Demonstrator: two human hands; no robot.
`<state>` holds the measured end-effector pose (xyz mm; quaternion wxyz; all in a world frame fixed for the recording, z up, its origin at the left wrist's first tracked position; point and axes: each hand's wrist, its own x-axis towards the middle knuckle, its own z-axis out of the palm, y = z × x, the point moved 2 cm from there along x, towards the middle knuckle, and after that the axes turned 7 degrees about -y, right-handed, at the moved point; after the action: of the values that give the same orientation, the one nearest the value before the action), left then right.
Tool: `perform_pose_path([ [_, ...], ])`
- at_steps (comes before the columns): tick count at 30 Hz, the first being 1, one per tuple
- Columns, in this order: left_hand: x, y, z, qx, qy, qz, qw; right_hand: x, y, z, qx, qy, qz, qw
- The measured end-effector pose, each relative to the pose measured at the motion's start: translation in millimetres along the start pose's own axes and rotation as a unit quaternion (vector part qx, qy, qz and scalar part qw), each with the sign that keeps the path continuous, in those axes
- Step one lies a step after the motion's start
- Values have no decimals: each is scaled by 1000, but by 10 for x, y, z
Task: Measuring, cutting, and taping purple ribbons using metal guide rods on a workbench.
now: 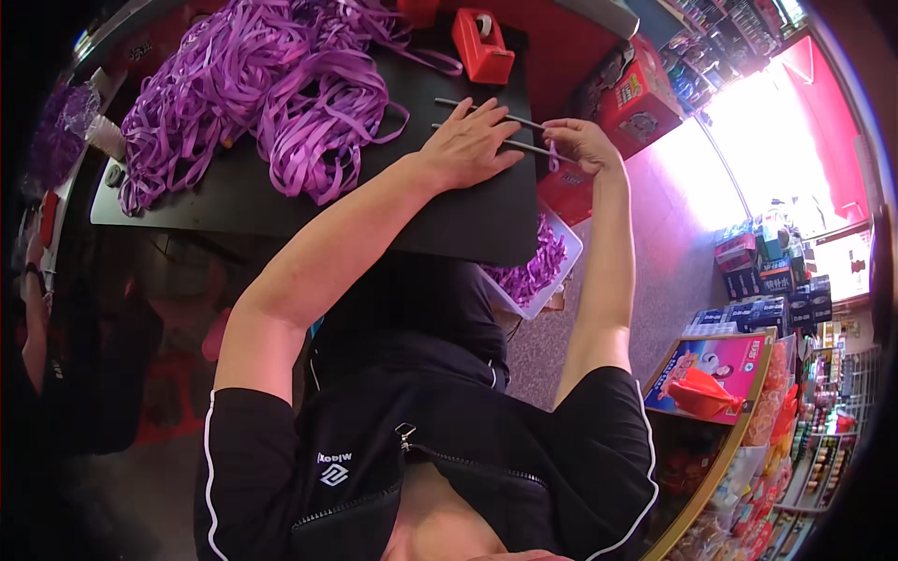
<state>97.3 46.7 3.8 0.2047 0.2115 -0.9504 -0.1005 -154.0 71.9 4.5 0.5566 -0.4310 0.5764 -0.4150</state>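
My left hand [468,145] lies flat with its fingers stretched out, pressing two thin grey rods [536,148] on the dark table top near its right edge. The rods stick out past that edge, pointing right. At their outer ends my right hand [587,147] is closed in a pinch on a short piece of purple ribbon [553,159]. How the ribbon runs around the rods is too small to make out. A big tangled heap of purple ribbon [243,84] covers the left and far part of the table.
A red tape dispenser [485,49] stands at the table's far right. Below the right edge, a whitish bin [561,257] holds many short purple ribbon pieces. Red boxes [636,98] stand beyond, with a display counter [716,467] at right. Another person's arm [36,309] shows far left.
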Motion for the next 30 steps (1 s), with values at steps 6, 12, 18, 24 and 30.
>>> perform_pose_path([
  [6, -11, 13, 32, 13, 16, 10, 1000, 12, 66, -186, 7, -32, 8, 999],
  [12, -39, -30, 46, 17, 32, 6, 999, -650, 338, -1027, -98, 27, 53, 993],
  [18, 7, 300, -170, 57, 94, 147, 983, -875, 1641, -1195, -107, 239, 94, 960],
  [24, -755, 809, -662, -41, -11, 240, 970, -715, 2356, -428, -487, 197, 73, 848],
  [30, -1995, 705, -878, -323, 49, 166, 930, -1329, 901, 383, -347, 439, -201, 804],
])
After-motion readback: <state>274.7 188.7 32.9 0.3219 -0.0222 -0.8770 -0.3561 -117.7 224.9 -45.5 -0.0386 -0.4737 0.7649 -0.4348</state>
